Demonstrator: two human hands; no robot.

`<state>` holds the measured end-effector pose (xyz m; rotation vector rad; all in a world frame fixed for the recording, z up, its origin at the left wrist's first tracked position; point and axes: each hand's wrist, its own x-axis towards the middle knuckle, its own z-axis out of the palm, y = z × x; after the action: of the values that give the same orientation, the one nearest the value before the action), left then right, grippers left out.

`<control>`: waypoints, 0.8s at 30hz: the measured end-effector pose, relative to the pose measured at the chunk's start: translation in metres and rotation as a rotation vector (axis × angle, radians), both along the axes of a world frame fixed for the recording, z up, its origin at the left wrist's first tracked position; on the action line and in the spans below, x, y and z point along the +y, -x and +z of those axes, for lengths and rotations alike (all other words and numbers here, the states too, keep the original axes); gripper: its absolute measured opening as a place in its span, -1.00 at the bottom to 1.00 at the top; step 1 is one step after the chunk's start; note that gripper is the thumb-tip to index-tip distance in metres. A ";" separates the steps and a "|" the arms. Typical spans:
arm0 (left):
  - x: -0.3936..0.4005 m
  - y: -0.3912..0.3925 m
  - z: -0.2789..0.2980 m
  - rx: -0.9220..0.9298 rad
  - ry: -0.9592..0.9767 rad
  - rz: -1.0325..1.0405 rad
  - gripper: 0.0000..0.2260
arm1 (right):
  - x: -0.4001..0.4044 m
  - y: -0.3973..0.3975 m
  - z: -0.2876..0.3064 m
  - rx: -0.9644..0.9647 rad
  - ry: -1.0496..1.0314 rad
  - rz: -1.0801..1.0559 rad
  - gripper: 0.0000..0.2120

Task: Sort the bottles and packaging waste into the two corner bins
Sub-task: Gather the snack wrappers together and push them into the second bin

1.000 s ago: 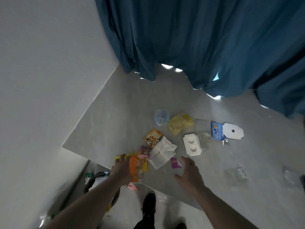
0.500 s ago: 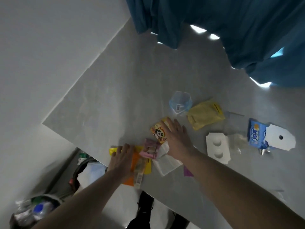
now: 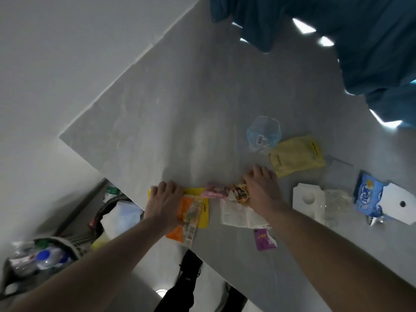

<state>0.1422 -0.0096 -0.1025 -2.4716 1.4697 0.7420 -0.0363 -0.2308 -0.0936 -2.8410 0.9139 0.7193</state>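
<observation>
2 hands at table (image 3: 180, 109) edge | left hand (image 3: 163, 200) curled on yellow wrapper (image 3: 195, 191) | right hand (image 3: 261, 188) curled on panda packet (image 3: 239, 194)

The desk (image 3: 180, 113) is showing a smooth, matt grey stone-like face. Just beyond the right hand (image 3: 261, 190), a yellow pouch (image 3: 297, 157) is looking matt and crinkled, beside a clear glossy plastic cup (image 3: 263, 134); blue cloth curtain (image 3: 337, 25) is hanging behind.
</observation>
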 end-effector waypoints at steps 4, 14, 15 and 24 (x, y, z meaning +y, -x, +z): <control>0.000 0.003 0.005 0.034 -0.008 0.039 0.02 | 0.004 0.019 0.007 -0.057 -0.039 -0.067 -0.30; -0.008 -0.002 0.001 0.003 -0.029 0.147 -0.14 | 0.039 0.056 -0.001 0.051 -0.214 -0.054 0.32; -0.006 -0.004 0.001 0.006 -0.037 0.166 -0.19 | 0.042 0.059 -0.004 0.070 -0.185 -0.055 0.33; 0.022 0.000 0.006 0.057 -0.006 0.327 -0.59 | 0.049 0.086 -0.013 -0.084 -0.033 -0.216 -0.17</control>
<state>0.1426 0.0121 -0.0967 -2.7416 1.0864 0.8752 -0.1228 -0.1821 -0.1062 -2.6655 1.1602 0.5793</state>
